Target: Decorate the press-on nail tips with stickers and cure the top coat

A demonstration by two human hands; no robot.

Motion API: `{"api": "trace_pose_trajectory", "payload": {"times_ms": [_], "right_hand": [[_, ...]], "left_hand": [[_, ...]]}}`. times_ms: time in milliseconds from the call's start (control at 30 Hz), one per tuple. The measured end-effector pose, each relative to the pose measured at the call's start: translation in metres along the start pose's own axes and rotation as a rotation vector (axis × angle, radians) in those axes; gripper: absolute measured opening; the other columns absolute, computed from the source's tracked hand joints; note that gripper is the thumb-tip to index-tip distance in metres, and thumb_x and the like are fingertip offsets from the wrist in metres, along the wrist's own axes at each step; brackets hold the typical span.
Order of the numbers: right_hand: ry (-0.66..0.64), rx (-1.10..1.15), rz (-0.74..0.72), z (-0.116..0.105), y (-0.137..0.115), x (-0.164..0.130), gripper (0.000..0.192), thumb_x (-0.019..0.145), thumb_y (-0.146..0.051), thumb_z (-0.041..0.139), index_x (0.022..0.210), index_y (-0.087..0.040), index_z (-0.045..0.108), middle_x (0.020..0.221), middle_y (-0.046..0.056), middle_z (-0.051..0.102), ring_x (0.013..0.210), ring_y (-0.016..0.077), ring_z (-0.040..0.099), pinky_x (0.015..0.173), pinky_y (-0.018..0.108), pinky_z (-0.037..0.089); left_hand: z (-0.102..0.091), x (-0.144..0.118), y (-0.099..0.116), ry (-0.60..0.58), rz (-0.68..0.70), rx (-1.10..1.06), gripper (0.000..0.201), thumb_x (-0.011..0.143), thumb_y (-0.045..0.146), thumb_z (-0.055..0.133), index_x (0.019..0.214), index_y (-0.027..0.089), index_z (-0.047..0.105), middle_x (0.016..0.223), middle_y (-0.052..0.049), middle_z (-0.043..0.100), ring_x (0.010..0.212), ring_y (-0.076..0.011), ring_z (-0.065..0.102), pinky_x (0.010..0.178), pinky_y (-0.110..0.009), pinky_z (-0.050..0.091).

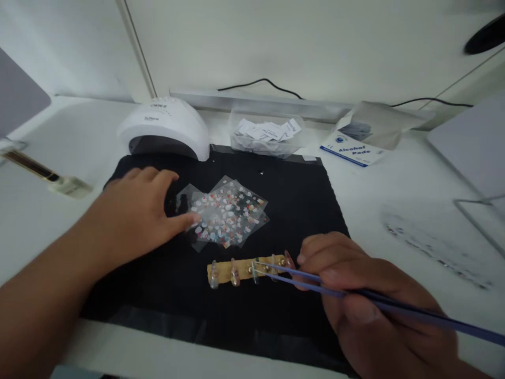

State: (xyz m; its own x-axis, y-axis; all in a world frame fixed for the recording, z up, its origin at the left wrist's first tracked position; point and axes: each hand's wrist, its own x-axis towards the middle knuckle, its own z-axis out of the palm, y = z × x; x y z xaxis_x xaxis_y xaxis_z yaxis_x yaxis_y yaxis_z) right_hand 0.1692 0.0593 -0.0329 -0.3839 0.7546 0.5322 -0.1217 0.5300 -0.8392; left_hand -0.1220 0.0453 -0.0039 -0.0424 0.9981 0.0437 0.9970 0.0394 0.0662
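My right hand (pixel 366 295) grips a pair of blue tweezers (pixel 335 289), whose tips are a little apart over the middle of a tan strip (pixel 224 271). Several glittery false nails (pixel 235 273) lie across that strip, with small gold beads between some of them. Whether the tips touch a nail or hold anything, I cannot tell. My left hand (pixel 138 210) rests on the black mat, fingers spread, the thumb on the edge of an overlapping pile of clear nail sticker sheets (pixel 229 210) with white, red and orange designs.
A white nail lamp (pixel 163 126) stands behind the mat (pixel 300 200). Next to it are a clear tub (pixel 266 137) of packets and an opened alcohol pads box (pixel 355 142). A polish bottle (pixel 71 186) is at left, and a blurred clear tray (pixel 434 247) lies at right.
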Motion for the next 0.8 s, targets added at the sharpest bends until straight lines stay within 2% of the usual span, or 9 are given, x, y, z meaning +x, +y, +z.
{"api": "trace_pose_trajectory", "payload": {"times_ms": [67,167,300,433,533,633,800], "right_hand": [[-0.019,0.012,-0.043,0.0,0.002,0.0,0.022,0.091,-0.023,0.057,0.108,-0.025,0.071,0.082,0.006,0.07,0.078,0.0233,0.062,0.074,0.045,0.052],[-0.043,0.024,-0.096,0.001,0.004,0.002,0.028,0.092,-0.016,0.054,0.114,-0.023,0.068,0.088,0.007,0.067,0.086,0.0238,0.061,0.078,0.044,0.051],[-0.083,0.006,-0.107,0.001,0.004,0.005,0.028,0.093,-0.013,0.05,0.113,-0.023,0.066,0.088,0.007,0.066,0.089,0.0242,0.06,0.078,0.043,0.051],[-0.111,-0.021,-0.132,0.001,0.001,0.006,0.025,0.094,-0.015,0.049,0.112,-0.022,0.064,0.086,0.007,0.066,0.089,0.0245,0.06,0.074,0.043,0.052],[-0.096,-0.05,-0.151,0.003,0.0,0.005,0.022,0.094,-0.015,0.048,0.11,-0.02,0.064,0.087,0.007,0.065,0.089,0.0231,0.06,0.074,0.041,0.052],[-0.081,-0.061,-0.168,0.003,-0.001,0.006,0.023,0.094,-0.014,0.048,0.11,-0.021,0.063,0.087,0.006,0.065,0.088,0.0225,0.061,0.074,0.04,0.052],[-0.088,-0.093,-0.175,0.004,-0.004,0.011,0.022,0.093,-0.012,0.048,0.106,-0.021,0.064,0.084,0.006,0.063,0.084,0.0214,0.061,0.069,0.037,0.052]], "left_hand": [[0.007,0.001,0.005,-0.064,-0.022,0.073,0.075,0.077,0.068,0.057,0.124,0.01,0.057,0.112,-0.019,0.063,0.107,-0.043,0.058,0.088,-0.055,0.048],[0.013,0.002,0.013,-0.083,-0.052,0.131,0.08,0.074,0.069,0.061,0.127,0.009,0.056,0.116,-0.021,0.062,0.111,-0.044,0.057,0.09,-0.055,0.048],[0.014,0.005,0.014,-0.122,-0.066,0.064,0.077,0.076,0.061,0.065,0.131,0.01,0.054,0.121,-0.02,0.061,0.115,-0.0422,0.056,0.094,-0.053,0.046],[0.014,0.01,0.01,-0.148,-0.05,-0.002,0.074,0.073,0.058,0.069,0.129,0.012,0.056,0.115,-0.016,0.064,0.111,-0.0387,0.058,0.094,-0.05,0.047],[0.014,0.012,0.008,-0.172,-0.007,-0.055,0.065,0.073,0.055,0.071,0.126,0.019,0.06,0.107,-0.011,0.066,0.107,-0.0339,0.06,0.09,-0.045,0.049],[0.013,0.012,0.009,-0.17,0.022,-0.088,0.059,0.075,0.05,0.072,0.127,0.025,0.061,0.11,-0.008,0.064,0.109,-0.0319,0.058,0.093,-0.043,0.048],[0.011,0.01,0.008,-0.128,-0.011,-0.083,0.077,0.075,0.048,0.072,0.141,0.016,0.049,0.126,-0.016,0.059,0.116,-0.0382,0.052,0.097,-0.049,0.045]]}}
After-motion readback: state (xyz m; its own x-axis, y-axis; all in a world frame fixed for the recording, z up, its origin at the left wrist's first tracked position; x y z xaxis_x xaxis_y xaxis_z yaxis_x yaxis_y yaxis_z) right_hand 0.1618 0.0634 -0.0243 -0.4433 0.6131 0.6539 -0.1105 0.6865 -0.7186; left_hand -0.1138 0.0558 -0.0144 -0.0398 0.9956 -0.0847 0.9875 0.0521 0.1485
